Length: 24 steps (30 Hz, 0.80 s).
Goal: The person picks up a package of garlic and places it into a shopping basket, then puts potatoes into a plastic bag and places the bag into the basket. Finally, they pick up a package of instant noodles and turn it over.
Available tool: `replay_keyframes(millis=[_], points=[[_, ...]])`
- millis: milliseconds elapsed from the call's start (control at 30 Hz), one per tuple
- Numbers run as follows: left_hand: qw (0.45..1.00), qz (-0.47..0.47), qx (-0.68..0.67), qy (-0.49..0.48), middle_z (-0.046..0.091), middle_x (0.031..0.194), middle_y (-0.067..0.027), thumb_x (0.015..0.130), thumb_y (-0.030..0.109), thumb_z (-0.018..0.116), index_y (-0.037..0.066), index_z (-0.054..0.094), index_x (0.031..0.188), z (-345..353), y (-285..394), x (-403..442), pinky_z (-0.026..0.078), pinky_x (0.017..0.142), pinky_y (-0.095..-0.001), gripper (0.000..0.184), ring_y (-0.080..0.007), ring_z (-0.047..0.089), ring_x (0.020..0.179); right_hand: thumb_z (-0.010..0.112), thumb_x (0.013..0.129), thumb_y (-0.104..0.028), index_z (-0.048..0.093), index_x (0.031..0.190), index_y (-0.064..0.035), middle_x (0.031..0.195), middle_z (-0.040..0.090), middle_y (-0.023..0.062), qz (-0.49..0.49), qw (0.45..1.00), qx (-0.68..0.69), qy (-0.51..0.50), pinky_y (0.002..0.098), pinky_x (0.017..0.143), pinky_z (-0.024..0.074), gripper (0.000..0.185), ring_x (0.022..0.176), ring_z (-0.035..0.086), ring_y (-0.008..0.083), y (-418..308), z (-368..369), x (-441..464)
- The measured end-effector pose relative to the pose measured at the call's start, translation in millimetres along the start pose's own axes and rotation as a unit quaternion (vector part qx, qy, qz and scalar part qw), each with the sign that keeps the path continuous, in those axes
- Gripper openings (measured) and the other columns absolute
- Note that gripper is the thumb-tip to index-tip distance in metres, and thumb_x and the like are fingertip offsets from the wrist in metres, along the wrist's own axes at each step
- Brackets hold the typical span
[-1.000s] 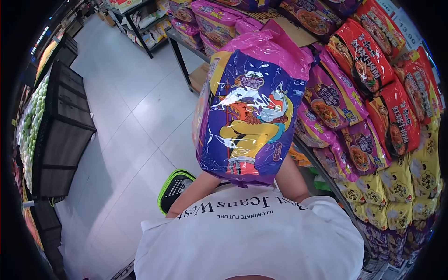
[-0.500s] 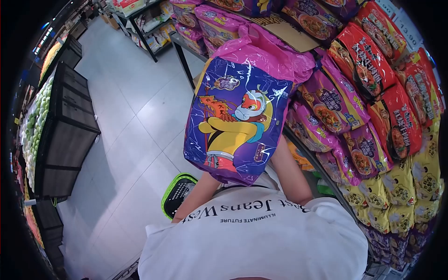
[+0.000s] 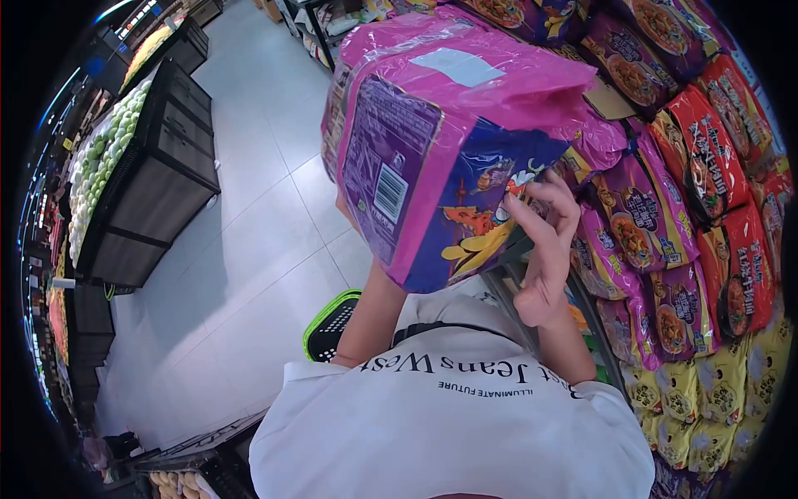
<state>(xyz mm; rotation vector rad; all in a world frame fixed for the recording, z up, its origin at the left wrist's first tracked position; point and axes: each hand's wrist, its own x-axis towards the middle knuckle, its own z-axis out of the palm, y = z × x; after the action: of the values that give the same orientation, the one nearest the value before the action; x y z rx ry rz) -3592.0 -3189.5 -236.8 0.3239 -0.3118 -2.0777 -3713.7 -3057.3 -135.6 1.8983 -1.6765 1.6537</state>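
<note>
A big pink and purple noodle pack [image 3: 465, 108] is held up before my chest, tilted, its barcode side and part of its cartoon front showing. My left hand [image 3: 346, 209] is at its lower left side, mostly hidden behind it, with only a bit of skin visible. On the right, my right hand [image 3: 549, 237] has its fingers bent, the fingertips against the cartoon front and the palm side partly visible.
Purple, red [image 3: 706, 158] and yellow noodle packs [image 3: 719, 387] are stacked on the right. A green-rimmed black shoe [image 3: 328, 328] stands on the tiled floor. Dark produce bins [image 3: 158, 166] are at the left, and a crate of brownish items [image 3: 179, 484] is at the bottom left.
The pack has turned from its cartoon front to its barcode side and risen. My right hand has come into view at its front. The surroundings have shifted in view.
</note>
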Motion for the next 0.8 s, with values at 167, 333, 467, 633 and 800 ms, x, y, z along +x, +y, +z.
replay_keyframes(millis=[167, 333, 467, 633, 800], points=[[0.977, -0.149, 0.085, -0.128, 0.053, 0.113, -0.0119, 0.09, 0.041, 0.035, 0.006, 0.041, 0.121, 15.1, -13.4, -15.0, 0.049, 0.081, -0.0343, 0.048, -0.0226, 0.056, 0.098, 0.047, 0.077, -0.056, 0.061, 0.108, -0.0057, 0.119, 0.042, 0.0205, -0.092, 0.993, -0.036, 0.07, 0.0485, 0.1, 0.0203, 0.061, 0.113, 0.034, 0.0354, -3.2, 3.8, 28.2], [0.975, -0.178, 0.079, -0.108, 0.054, 0.111, -0.0116, 0.089, 0.043, 0.035, 0.006, 0.043, 0.119, 21.3, -32.8, -16.3, 0.05, 0.081, -0.0344, 0.048, -0.0222, 0.056, 0.097, 0.049, 0.081, -0.046, 0.054, 0.114, 0.0, 0.123, 0.041, 0.0194, -0.066, 0.988, 0.022, 0.136, 0.041, 0.1, 0.0239, 0.057, 0.117, 0.035, 0.03, 2.5, 1.5, 55.8], [0.984, -0.164, 0.054, -0.053, 0.055, 0.11, -0.0114, 0.088, 0.044, 0.036, 0.007, 0.045, 0.118, 23.6, -37.1, -15.5, 0.05, 0.081, -0.0345, 0.049, -0.022, 0.057, 0.097, 0.039, 0.088, -0.037, 0.046, 0.119, 0.0041, 0.12, 0.047, 0.0175, 0.006, 0.993, 0.057, 0.101, 0.0339, 0.101, 0.0269, 0.052, 0.116, 0.042, 0.0244, 3.4, -3.5, 67.5], [0.993, -0.113, -0.006, 0.026, 0.056, 0.109, -0.0112, 0.088, 0.045, 0.036, 0.007, 0.047, 0.117, 20.0, -26.9, -12.8, 0.05, 0.08, -0.0346, 0.049, -0.0217, 0.057, 0.096, 0.04, 0.09, -0.036, 0.052, 0.111, 0.0017, 0.099, 0.058, 0.0113, 0.246, 0.911, 0.325, 0.07, 0.0271, 0.085, 0.0396, 0.044, 0.093, 0.054, 0.0157, 15.0, -4.8, 92.2], [0.994, -0.022, -0.057, 0.096, 0.057, 0.107, -0.0109, 0.087, 0.047, 0.037, 0.007, 0.049, 0.115, 6.8, 1.8, -27.2, 0.05, 0.08, -0.0347, 0.05, -0.0213, 0.058, 0.095, 0.045, 0.088, -0.042, 0.058, 0.1, -0.0019, 0.083, 0.063, 0.006, 0.418, 0.824, 0.375, -0.07, 0.024, 0.068, 0.0439, 0.044, 0.075, 0.059, 0.0128, 33.2, 12.6, 110.1]])
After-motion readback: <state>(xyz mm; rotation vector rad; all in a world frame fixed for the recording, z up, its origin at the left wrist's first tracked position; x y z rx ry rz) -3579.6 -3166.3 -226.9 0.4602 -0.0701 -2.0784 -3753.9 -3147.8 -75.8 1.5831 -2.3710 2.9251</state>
